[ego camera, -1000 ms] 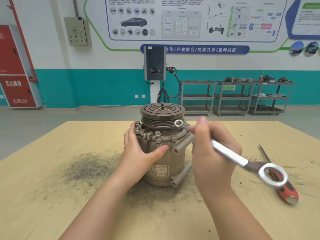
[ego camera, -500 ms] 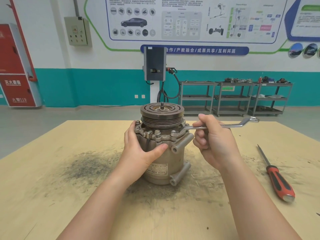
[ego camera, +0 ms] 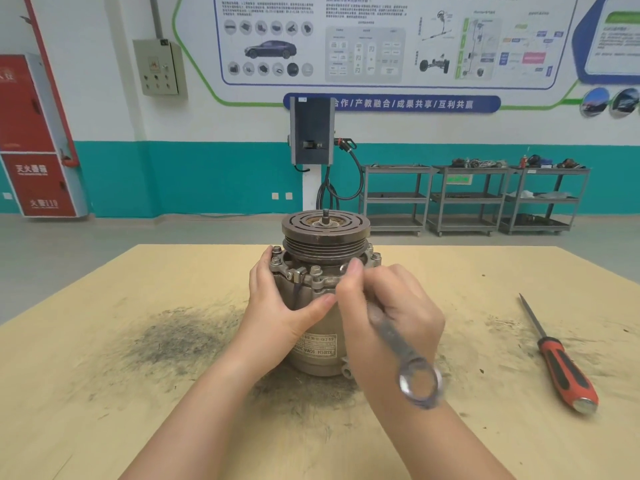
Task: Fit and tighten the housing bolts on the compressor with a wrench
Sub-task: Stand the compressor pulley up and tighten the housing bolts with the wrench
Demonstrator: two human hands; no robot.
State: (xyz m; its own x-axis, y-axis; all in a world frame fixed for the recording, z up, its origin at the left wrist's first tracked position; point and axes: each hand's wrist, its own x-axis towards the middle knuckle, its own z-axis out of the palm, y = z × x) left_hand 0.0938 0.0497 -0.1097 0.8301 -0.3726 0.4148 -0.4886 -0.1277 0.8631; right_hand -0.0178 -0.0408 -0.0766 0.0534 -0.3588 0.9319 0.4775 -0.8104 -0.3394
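Wrench (ego camera: 398, 344) motion-blurred, far end hidden behind right hand (ego camera: 391, 306); forearms cut off.

**One head-worn view, looking forward and down**

A single wide-angle camera sits on the person's head, looking forward and slightly down across the table (ego camera: 104, 393). The compressor (ego camera: 323, 292) stands close, near centre frame, with both forearms entering from the bottom edge. Beyond the table's far edge the view reaches the far wall (ego camera: 104, 116). No second view overlaps it.
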